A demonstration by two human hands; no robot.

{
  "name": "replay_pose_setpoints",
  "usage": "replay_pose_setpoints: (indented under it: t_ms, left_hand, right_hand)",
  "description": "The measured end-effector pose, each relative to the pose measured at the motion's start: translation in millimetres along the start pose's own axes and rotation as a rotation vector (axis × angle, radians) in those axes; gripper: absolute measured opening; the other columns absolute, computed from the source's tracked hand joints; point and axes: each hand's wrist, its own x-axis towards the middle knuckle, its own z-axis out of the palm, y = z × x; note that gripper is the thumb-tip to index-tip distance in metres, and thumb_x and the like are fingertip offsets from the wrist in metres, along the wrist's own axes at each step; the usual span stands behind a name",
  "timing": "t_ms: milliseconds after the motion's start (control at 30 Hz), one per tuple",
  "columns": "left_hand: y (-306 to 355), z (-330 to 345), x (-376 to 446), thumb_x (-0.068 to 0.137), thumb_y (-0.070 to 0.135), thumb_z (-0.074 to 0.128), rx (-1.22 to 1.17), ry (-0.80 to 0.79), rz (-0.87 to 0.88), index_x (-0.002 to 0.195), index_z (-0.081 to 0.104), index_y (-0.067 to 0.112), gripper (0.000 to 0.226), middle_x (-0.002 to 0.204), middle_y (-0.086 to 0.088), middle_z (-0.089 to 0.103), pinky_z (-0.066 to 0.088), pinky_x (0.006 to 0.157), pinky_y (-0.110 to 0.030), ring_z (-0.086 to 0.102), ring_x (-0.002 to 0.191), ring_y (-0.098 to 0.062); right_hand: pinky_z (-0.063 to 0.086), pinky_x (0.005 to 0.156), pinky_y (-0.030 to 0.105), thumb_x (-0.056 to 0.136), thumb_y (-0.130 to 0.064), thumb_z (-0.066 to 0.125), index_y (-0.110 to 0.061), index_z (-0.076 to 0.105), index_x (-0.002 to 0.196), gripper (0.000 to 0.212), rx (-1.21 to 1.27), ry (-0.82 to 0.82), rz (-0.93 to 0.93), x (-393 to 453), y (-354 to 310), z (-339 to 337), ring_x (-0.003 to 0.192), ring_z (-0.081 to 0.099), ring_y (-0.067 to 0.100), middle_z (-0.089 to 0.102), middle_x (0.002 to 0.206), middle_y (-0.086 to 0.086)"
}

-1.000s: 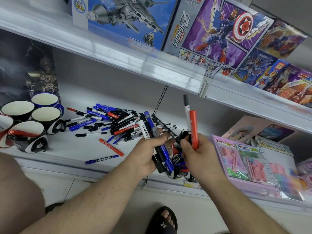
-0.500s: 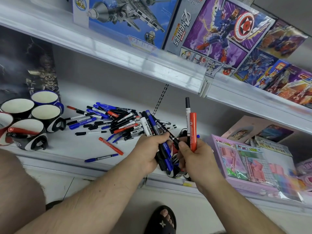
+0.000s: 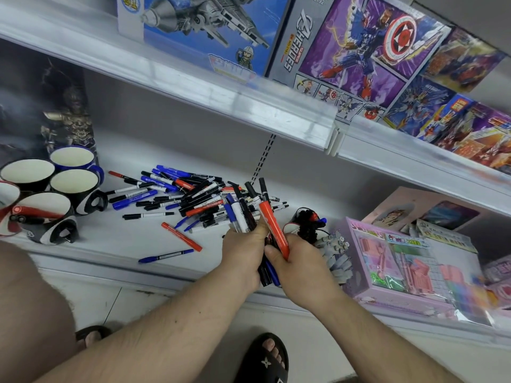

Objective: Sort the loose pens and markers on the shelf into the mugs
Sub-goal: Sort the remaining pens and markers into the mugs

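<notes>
Both hands are gripping markers: my left hand (image 3: 243, 250) is holding a bundle (image 3: 243, 214) pointing up and away. My right hand (image 3: 297, 261) is pinching a red marker (image 3: 272, 228), cap tilted up-left.

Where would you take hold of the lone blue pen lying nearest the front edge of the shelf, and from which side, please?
Grip the blue pen around the middle of its barrel, coming down from above with thumb and finger across its width. It lies flat on the shelf, apart from the pile of pens, with bare shelf along both long sides, so a pinch across the thin barrel should fit.
</notes>
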Motion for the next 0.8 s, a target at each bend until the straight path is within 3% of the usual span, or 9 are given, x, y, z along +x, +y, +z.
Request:
replay_pose_setpoints:
  t_ms: [67, 200, 300, 400, 500, 633, 733, 800]
  left_hand:
    - [-4, -1, 3, 0.081, 0.031, 0.08, 0.028, 0.034, 0.003, 0.097, 0.068, 0.003, 0.034, 0.085, -0.014, 0.071, 0.06, 0.072, -0.04, 0.069, 0.077, -0.028]
    - [-5, -2, 2, 0.08, 0.039, 0.079, 0.082, 0.037, 0.009, 0.1, 0.064, 0.004, 0.042, 0.085, -0.012, 0.069, 0.056, 0.061, -0.032, 0.066, 0.074, -0.023]
    - [-6, -3, -2, 0.079, 0.044, 0.079, 0.118, -0.005, -0.041, 0.093, 0.064, 0.005, 0.043, 0.09, -0.016, 0.07, 0.061, 0.072, -0.044, 0.067, 0.084, -0.03]
    - [1, -5, -6, 0.084, 0.041, 0.075, 0.087, -0.104, -0.125, 0.099, 0.066, 0.004, 0.041, 0.084, -0.015, 0.069, 0.058, 0.054, -0.036, 0.066, 0.07, -0.027]
    - [5, -8, -7, 0.072, 0.055, 0.07, 0.028, -0.231, -0.192, 0.104, 0.069, 0.005, 0.06, 0.086, -0.014, 0.072, 0.056, 0.048, -0.032, 0.069, 0.063, -0.024]
    - [10, -13, -1, 0.084, 0.025, 0.074, -0.057, -0.193, -0.114, 0.081, 0.064, 0.011, 0.017, 0.053, -0.002, 0.062, 0.046, 0.041, -0.021, 0.058, 0.041, -0.013]
    - [16, -13, 4, 0.081, 0.01, 0.076, -0.052, -0.186, 0.002, 0.077, 0.062, 0.016, 0.016, 0.057, 0.0, 0.06, 0.046, 0.052, -0.025, 0.056, 0.05, -0.013]
    - [16, -7, -1, 0.08, 0.009, 0.077, 0.039, -0.255, 0.092, 0.08, 0.059, 0.016, 0.019, 0.062, 0.001, 0.063, 0.048, 0.058, -0.027, 0.06, 0.056, -0.012]
  right_hand:
    - [0.037, 0.051, 0.021, 0.097, -0.033, 0.058, -0.013, 0.053, 0.081, 0.026, -0.027, -0.018, -0.003, 1, 1, 0, 0.056, 0.045, 0.012, 0.052, 0.069, 0.0]
    - [0.036, 0.049, 0.017, 0.094, -0.027, 0.063, -0.013, 0.053, 0.079, 0.023, -0.018, -0.101, 0.001, 3, 3, -3, 0.054, 0.048, 0.012, 0.053, 0.067, 0.001]
    - [0.039, 0.048, 0.014, 0.094, -0.023, 0.058, -0.017, 0.05, 0.077, 0.019, -0.107, -0.131, 0.001, 4, 2, -3, 0.055, 0.049, 0.009, 0.055, 0.069, 0.0]
    - [0.038, 0.046, 0.014, 0.094, -0.02, 0.053, -0.014, 0.051, 0.078, 0.017, -0.117, -0.121, 0.041, 7, 2, -4, 0.056, 0.051, 0.012, 0.057, 0.07, 0.003]
    - [0.042, 0.045, 0.024, 0.095, -0.015, 0.05, -0.009, 0.053, 0.08, 0.017, 0.132, -0.134, 0.166, 9, 1, -10, 0.05, 0.049, 0.017, 0.055, 0.063, 0.005]
    - [0.037, 0.039, 0.021, 0.098, -0.012, 0.047, -0.007, 0.055, 0.088, 0.014, 0.363, -0.149, 0.297, 8, -1, -23, 0.042, 0.048, 0.014, 0.057, 0.063, 0.007]
    - [0.039, 0.038, 0.022, 0.099, -0.014, 0.047, -0.005, 0.056, 0.089, 0.015, 0.338, -0.122, 0.316, 8, 1, -28, 0.041, 0.053, 0.015, 0.062, 0.065, 0.009]
    - [0.041, 0.041, 0.025, 0.097, -0.017, 0.049, -0.007, 0.055, 0.084, 0.018, 0.117, -0.063, 0.252, 9, 3, -26, 0.047, 0.057, 0.019, 0.063, 0.068, 0.01]
